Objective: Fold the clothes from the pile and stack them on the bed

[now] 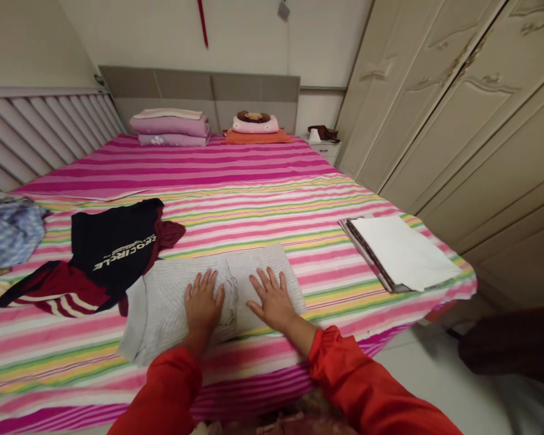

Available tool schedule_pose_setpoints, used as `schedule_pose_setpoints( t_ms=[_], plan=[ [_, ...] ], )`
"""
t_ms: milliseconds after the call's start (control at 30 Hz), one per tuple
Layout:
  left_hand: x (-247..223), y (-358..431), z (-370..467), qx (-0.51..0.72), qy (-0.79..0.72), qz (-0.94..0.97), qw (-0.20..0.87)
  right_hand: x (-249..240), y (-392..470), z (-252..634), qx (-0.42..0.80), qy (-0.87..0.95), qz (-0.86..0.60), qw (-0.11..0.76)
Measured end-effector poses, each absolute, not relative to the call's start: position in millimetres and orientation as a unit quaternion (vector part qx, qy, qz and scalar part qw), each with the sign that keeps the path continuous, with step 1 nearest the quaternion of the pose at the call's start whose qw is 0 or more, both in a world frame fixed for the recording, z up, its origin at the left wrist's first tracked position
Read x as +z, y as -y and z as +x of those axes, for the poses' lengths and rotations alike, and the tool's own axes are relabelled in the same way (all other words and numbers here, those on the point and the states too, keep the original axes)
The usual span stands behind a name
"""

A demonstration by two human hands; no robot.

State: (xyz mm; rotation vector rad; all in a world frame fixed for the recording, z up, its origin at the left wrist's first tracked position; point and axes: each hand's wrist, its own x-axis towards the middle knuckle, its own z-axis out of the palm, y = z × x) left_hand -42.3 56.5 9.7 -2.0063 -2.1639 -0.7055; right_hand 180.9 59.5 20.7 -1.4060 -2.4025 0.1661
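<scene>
A light grey ribbed knit garment (163, 290) lies flat near the bed's front edge, with a wide band at its left end. My left hand (204, 302) rests palm down on it, fingers spread. My right hand (272, 299) lies flat, fingers apart, on a smooth grey panel (254, 260) that adjoins the knit on the right. Whether this panel is part of the garment or a separate sheet, I cannot tell. A dark sweatshirt (118, 241) with maroon striped sleeves and printed letters lies just beyond, touching the garment's left side.
On the striped bed sheet (254, 205), a stack topped by a white sheet (403, 251) lies at right. Blue checked cloth (11, 229) sits at far left. Folded purple bedding (170, 127) and a pink folded item (255, 124) are by the headboard (254, 90). Wardrobes (435, 109) line the right.
</scene>
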Motion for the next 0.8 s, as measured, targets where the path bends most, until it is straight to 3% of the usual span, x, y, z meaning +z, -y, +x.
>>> schedule_pose_setpoints(
  t_ms=[200, 300, 400, 533, 700, 800],
  plan=[
    [36.0, -65.7, -26.5, -0.280, 0.760, -0.586, -0.044, 29.8, -52.3, 186.6, 0.079, 0.848, -0.480, 0.213],
    [50.7, -63.9, 21.9, -0.302, 0.669, -0.678, -0.044, 33.9, -47.7, 195.7, 0.042, 0.791, -0.545, 0.276],
    [50.1, -64.0, 69.0, -0.238, 0.570, -0.785, -0.054, 21.8, -45.3, 207.3, 0.019, 0.744, -0.607, 0.279],
    [37.7, -81.9, 75.1, -0.139, 0.571, -0.809, -0.028, -7.0, -33.9, 226.7, -0.009, 0.776, -0.579, 0.252],
    [41.6, -110.8, 63.8, -0.115, 0.632, -0.766, 0.007, -25.5, -18.1, 240.7, -0.039, 0.797, -0.540, 0.267],
    [39.9, -112.8, 87.2, -0.117, 0.550, -0.827, 0.005, -27.5, -18.0, 240.3, -0.039, 0.793, -0.541, 0.277]
  ],
)
